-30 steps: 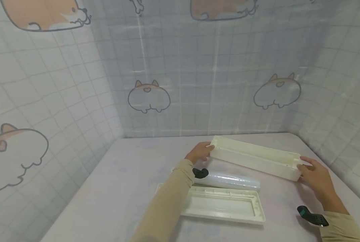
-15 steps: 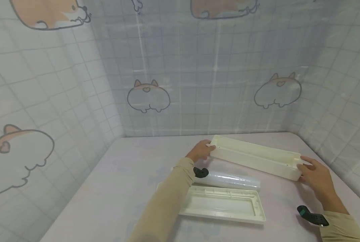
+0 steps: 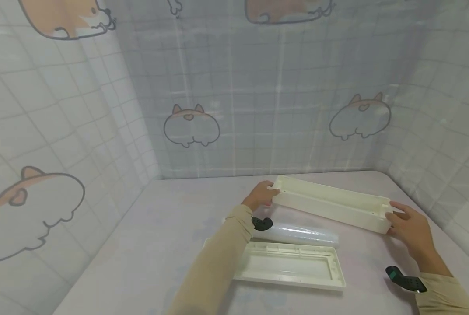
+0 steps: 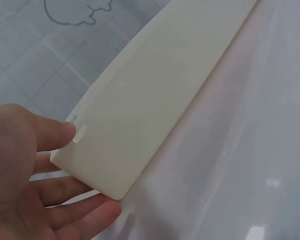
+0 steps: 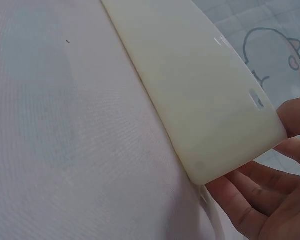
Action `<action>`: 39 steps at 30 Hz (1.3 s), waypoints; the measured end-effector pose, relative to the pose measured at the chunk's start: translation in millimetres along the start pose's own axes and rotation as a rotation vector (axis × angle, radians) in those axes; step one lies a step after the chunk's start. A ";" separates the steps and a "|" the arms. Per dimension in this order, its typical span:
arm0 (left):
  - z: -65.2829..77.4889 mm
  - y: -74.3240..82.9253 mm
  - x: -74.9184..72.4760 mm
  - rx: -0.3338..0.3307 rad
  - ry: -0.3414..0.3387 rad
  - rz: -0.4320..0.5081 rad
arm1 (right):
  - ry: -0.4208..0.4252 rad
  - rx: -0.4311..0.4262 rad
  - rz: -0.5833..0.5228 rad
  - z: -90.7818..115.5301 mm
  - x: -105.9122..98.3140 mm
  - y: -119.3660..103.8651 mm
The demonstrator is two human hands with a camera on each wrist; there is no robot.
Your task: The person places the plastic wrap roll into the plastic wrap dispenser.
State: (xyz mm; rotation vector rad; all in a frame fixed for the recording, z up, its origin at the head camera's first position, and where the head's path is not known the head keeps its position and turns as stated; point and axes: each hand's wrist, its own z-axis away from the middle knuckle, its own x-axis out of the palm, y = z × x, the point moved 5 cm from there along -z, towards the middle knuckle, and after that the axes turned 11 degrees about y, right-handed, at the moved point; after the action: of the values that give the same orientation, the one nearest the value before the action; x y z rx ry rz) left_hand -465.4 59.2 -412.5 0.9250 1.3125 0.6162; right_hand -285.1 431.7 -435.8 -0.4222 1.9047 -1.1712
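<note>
A long, narrow white plastic box point(image 3: 330, 203) with an open top is held by both hands at the far right of the table. My left hand point(image 3: 260, 195) grips its left end, thumb over the rim by a small slot and fingers around the end wall, as the left wrist view shows. At the other end my right hand point(image 3: 413, 229) holds the box the same way, fingertips under the lower corner in the right wrist view. Nearer to me lie a roll of clear plastic film point(image 3: 301, 235) and a shallow white rectangular lid point(image 3: 285, 264), inner side up, both partly covered by my left forearm.
The pale table point(image 3: 148, 245) is enclosed by tile-patterned sheets with cartoon dogs, a back sheet point(image 3: 254, 122) rising behind the box and a right sheet point(image 3: 455, 144) close to my right hand. Black curved pieces point(image 3: 405, 280) stick out by both wrists.
The head view has shifted slightly. Both hands keep their hold on the box ends, and the box, roll and lid stay where they were.
</note>
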 end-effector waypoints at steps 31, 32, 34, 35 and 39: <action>6.1 2.2 -3.3 -0.021 0.043 0.103 | 0.008 0.024 0.063 2.1 -4.0 -6.8; 7.2 1.8 -3.5 -0.020 0.038 0.110 | 0.008 0.023 0.056 2.3 -3.7 -6.7; 9.6 0.2 -4.2 -0.020 0.024 0.115 | 0.004 0.019 0.047 3.1 -2.3 -6.2; 10.4 -1.1 -4.5 -0.018 0.018 0.116 | 0.002 0.020 0.046 3.6 -1.5 -6.0; 12.0 -3.9 -6.6 -0.011 -0.004 0.128 | 0.004 0.006 0.046 5.1 1.2 -7.0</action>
State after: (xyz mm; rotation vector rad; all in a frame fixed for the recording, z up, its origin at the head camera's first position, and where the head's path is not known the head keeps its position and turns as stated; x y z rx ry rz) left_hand -455.4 49.1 -412.4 1.0062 1.2518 0.7199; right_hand -282.8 424.5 -431.5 -0.3712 1.9044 -1.1483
